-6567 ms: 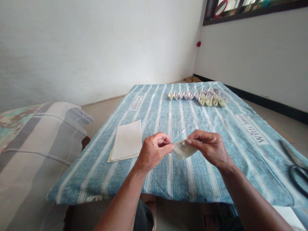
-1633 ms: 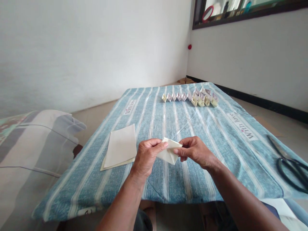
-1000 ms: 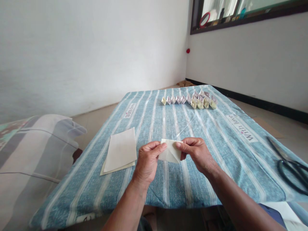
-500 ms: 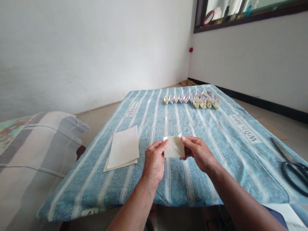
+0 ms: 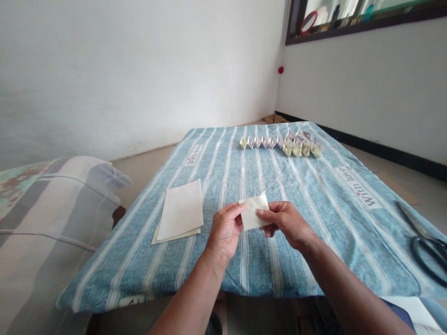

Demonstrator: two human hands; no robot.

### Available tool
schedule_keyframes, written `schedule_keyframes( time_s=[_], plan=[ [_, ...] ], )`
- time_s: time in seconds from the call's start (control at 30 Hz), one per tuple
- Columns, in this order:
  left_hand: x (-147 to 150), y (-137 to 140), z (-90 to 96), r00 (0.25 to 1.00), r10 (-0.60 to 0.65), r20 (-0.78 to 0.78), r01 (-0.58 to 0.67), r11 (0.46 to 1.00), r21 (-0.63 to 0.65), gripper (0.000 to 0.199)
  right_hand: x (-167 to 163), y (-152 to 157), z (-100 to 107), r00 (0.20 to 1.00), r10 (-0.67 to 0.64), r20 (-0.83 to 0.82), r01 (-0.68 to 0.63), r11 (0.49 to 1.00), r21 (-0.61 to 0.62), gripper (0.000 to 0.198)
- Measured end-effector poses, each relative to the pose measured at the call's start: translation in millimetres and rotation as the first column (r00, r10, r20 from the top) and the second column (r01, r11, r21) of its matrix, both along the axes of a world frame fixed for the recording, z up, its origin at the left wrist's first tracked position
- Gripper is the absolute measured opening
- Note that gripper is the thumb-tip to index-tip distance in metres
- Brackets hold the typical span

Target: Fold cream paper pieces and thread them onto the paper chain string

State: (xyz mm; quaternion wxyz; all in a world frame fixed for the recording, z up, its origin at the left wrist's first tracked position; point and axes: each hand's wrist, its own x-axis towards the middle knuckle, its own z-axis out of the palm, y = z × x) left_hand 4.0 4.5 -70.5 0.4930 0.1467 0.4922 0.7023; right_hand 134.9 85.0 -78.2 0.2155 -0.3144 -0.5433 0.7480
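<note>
A small pale-yellow piece of paper (image 5: pixel 252 215), roughly square, is held above the striped cloth, tilted a little. My left hand (image 5: pixel 225 228) pinches its left edge between thumb and fingers. My right hand (image 5: pixel 284 221) grips it from the right, the thumb lying flat on the paper's face and the fingers behind. Left of my hands lie larger sheets of paper (image 5: pixel 181 209), a whitish one on top of a yellowish one. Farther back stand several folded paper pieces (image 5: pixel 296 148), yellow and pale purple, in rows.
The blue striped tablecloth (image 5: pixel 209 186) covers the table. Black-handled scissors (image 5: pixel 424 242) lie at its right edge. On the left is a striped fabric-covered piece of furniture (image 5: pixel 59 223). A dark-framed window (image 5: pixel 296 28) with a red-rimmed mirror (image 5: pixel 308 22) is at upper right.
My right thumb has slid from the paper's upper right corner onto its face. The paper has tilted, its right side now higher. The camera view has shifted slightly.
</note>
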Motion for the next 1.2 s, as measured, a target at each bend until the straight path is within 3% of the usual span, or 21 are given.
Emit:
schedule_keyframes(
  time_s=[0.27, 0.47, 0.67, 0.83, 1.1, 1.2],
  plan=[
    [-14, -4, 2.9, 0.969, -0.122, -0.217, 0.095, 0.987, -0.131, 0.024, 4, 5, -3, 0.992, 0.085, 0.089, -0.089, 0.995, 0.039, 0.033],
    [-21, -5, -2.3, 0.938, -0.219, -0.271, 0.172, 0.967, -0.187, 0.024, 6, 9, -8, 0.979, 0.132, 0.157, -0.141, 0.989, 0.044, 0.03],
    [-23, -2, -6.6, 0.857, -0.243, -0.455, 0.143, 0.96, -0.242, 0.021, 7, 11, -11, 0.941, 0.094, 0.324, -0.127, 0.988, 0.083, 0.031],
    [-19, 1, -10.6, 0.832, -0.266, -0.487, 0.116, 0.942, -0.315, 0.019, 8, 10, -14, 0.872, 0.042, 0.488, -0.148, 0.973, 0.18, 0.034],
    [-19, 24, -25.2, 0.806, -0.25, -0.536, 0.053, 0.933, -0.355, 0.017, 12, 22, -19, 0.739, -0.142, 0.658, -0.185, 0.897, 0.401, 0.038],
    [-25, 36, -30.9, 0.774, -0.246, -0.583, 0.021, 0.931, -0.365, 0.017, 14, 24, -19, 0.688, -0.298, 0.662, -0.19, 0.806, 0.56, 0.028]
  ],
)
